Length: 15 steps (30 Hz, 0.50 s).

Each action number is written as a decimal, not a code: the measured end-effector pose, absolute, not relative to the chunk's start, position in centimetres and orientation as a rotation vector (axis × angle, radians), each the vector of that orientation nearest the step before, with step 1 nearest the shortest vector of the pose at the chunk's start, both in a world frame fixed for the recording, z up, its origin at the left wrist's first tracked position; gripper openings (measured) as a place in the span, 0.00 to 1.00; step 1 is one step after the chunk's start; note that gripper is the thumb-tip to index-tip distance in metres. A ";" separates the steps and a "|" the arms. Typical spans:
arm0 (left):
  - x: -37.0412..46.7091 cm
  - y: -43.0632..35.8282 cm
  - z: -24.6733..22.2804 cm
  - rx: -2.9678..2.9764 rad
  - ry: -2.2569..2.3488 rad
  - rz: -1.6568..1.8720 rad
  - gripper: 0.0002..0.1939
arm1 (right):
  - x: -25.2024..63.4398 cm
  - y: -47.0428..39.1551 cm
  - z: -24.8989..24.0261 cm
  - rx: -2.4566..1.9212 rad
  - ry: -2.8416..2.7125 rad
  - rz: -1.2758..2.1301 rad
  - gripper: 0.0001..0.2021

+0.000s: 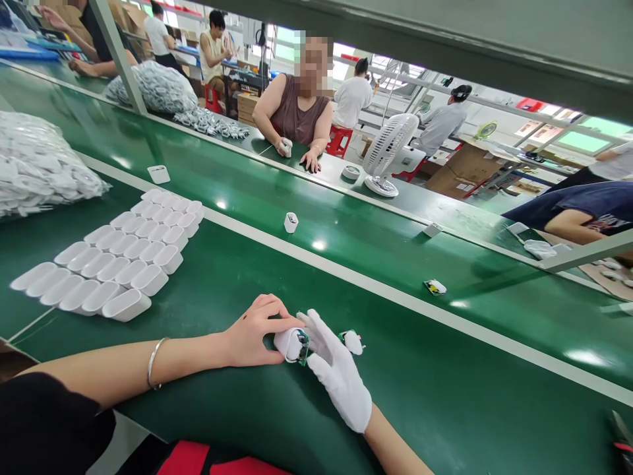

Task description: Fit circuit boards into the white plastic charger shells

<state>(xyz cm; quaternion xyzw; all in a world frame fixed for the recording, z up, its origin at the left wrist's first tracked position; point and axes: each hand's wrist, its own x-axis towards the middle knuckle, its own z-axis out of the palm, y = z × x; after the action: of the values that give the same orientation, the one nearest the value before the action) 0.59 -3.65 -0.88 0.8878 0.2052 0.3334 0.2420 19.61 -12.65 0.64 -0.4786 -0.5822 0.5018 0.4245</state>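
My left hand (257, 333), bare with a bangle at the wrist, grips a white plastic case (285, 344) between thumb and fingers. A green circuit board (303, 348) with a white rounded part sits at the case's open end, partly sticking out. My right hand (337, 373), in a white glove, has its thumb and fingertips around the edges of that board; the exact contact is partly hidden. Just beyond the glove, another circuit board with a white part (353, 342) lies on the green work surface (237, 402).
Rows of white empty cases (123, 305) stand at left, beside a clear bag of white parts (44, 165). The green belt (247, 191) carries a case (291, 222) and a board (435, 287). A co-worker (306, 112) sits opposite, near a fan (390, 145). Dark-tipped pliers-like tool (622, 439) lies far right.
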 end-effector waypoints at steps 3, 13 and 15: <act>0.7 -3.7 -0.8 2.459 0.484 0.914 0.19 | 19.0 -12.0 1.9 -1.147 -1.368 1.559 0.25; 1.0 -3.9 -0.9 2.390 0.377 0.694 0.19 | 17.7 -11.9 3.0 -1.297 -1.161 1.601 0.05; 1.1 -3.8 -0.8 2.314 0.393 0.692 0.19 | 17.9 -11.9 2.8 -1.312 -1.184 1.566 0.05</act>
<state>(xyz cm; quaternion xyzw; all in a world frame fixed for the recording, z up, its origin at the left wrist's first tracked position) 1.09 -3.79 -0.82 0.8893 0.1509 0.2658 0.3402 17.89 -11.85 2.84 -0.5138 -0.4637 0.6134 0.3805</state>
